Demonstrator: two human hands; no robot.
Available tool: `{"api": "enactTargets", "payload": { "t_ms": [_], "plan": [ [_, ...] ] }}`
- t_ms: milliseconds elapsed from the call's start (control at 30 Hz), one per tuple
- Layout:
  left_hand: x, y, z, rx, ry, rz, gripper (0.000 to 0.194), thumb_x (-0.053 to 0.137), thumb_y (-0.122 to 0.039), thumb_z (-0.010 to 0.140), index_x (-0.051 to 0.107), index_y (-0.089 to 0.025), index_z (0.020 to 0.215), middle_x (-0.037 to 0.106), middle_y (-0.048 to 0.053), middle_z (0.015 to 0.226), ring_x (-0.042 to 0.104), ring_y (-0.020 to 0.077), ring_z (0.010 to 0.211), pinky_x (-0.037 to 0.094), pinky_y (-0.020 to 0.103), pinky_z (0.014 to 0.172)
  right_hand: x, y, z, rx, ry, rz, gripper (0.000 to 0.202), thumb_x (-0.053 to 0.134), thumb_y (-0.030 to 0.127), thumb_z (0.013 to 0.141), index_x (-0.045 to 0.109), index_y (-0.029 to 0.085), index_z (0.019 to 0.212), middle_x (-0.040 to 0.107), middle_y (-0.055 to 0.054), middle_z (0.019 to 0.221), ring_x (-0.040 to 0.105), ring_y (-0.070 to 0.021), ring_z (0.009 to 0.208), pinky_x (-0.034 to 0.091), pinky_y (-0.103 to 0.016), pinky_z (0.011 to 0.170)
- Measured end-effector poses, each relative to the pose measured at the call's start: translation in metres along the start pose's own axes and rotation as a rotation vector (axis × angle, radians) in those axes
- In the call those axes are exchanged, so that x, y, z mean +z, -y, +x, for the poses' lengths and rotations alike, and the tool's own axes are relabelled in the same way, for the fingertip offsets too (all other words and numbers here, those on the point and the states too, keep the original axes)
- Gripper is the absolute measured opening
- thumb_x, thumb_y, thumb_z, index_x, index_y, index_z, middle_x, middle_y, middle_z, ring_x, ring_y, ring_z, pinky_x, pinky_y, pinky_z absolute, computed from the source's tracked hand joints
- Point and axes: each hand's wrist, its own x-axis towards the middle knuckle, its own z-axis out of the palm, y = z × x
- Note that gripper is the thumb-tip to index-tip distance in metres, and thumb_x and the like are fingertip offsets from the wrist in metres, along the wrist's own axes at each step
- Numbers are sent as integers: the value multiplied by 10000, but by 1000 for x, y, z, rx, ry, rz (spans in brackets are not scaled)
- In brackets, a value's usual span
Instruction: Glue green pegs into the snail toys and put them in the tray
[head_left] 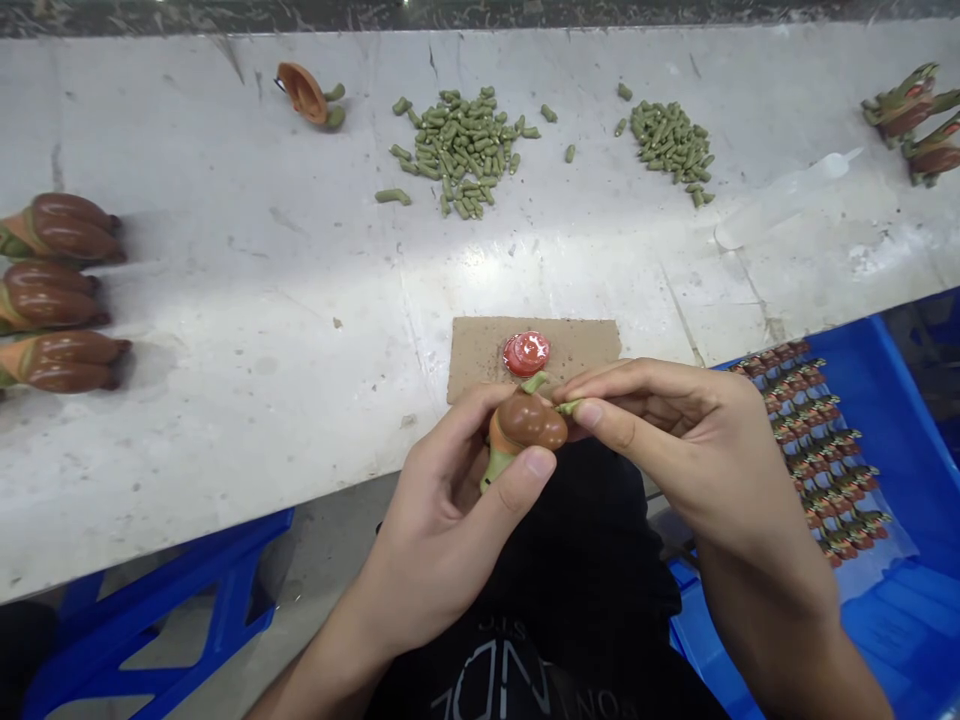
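My left hand point(457, 520) is closed round a small toy figurine point(529, 420) with a glossy brown body, an orange band and a pale green lower end. A green piece sticks up from its far side. Between thumb and fingertips, my right hand point(675, 440) pinches a small green limb piece point(570, 407) right at the brown body; whether the two touch, I cannot tell. Just beyond the figurine, a shiny red puddle point(526, 353) sits on a cardboard piece point(472, 355).
Two heaps of green pieces, a larger one point(469, 145) and a smaller one point(671, 142), lie across the white table point(300, 300). Brown figurines point(71, 290) line the left. A blue crate point(915, 450) at right holds rows of figurines. A blue stool point(180, 610) stands below left.
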Motion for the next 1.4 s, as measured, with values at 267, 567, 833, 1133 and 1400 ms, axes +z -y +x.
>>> {"api": "enactTargets", "payload": {
  "t_ms": [267, 567, 833, 1133, 1400],
  "plan": [
    [-9, 8, -5, 135, 116, 204, 139, 738, -302, 1183, 737, -344, 1316, 734, -12, 1185, 703, 168, 1146, 562, 257, 995, -11, 5, -12, -117, 79, -330, 92, 905, 208, 1058, 930, 295, 1047, 924, 3, 1085, 891, -197, 984, 725, -276, 880],
    [2, 11, -1, 178, 228, 278, 90, 697, -274, 1192, 689, -309, 1274, 710, 11, 1145, 682, 191, 1039, 547, 311, 929, -19, -5, -34, -147, -3, -300, 113, 880, 178, 1065, 917, 284, 1054, 904, -32, 1051, 872, -232, 963, 726, -337, 850],
    [39, 13, 8, 2, 424, 257, 97, 622, -357, 1221, 675, -297, 1165, 689, 11, 1063, 674, 186, 934, 545, 296, 803, -59, -15, -80, -160, -179, -448, 469, 844, 129, 1048, 823, 342, 1465, 819, -52, 1322, 814, -244, 1151, 727, -384, 965],
    [105, 62, 47, -197, 635, 355, 135, 639, -377, 1106, 689, -253, 1129, 803, 81, 1178, 782, 293, 1112, 620, 445, 1033, -85, -38, -126, -242, 0, -1121, 391, 663, 133, 1139, 723, 196, 1521, 819, -104, 1499, 678, -338, 1474, 501, -619, 1354],
    [142, 94, 57, -276, 696, 492, 461, 728, -503, 1077, 611, -271, 1457, 834, 121, 1288, 823, 339, 1140, 647, 465, 907, -128, -69, -147, -88, -164, -988, 262, 672, 191, 1103, 785, 291, 1317, 867, -59, 1222, 821, -301, 1128, 674, -515, 1087]
  ]
}}
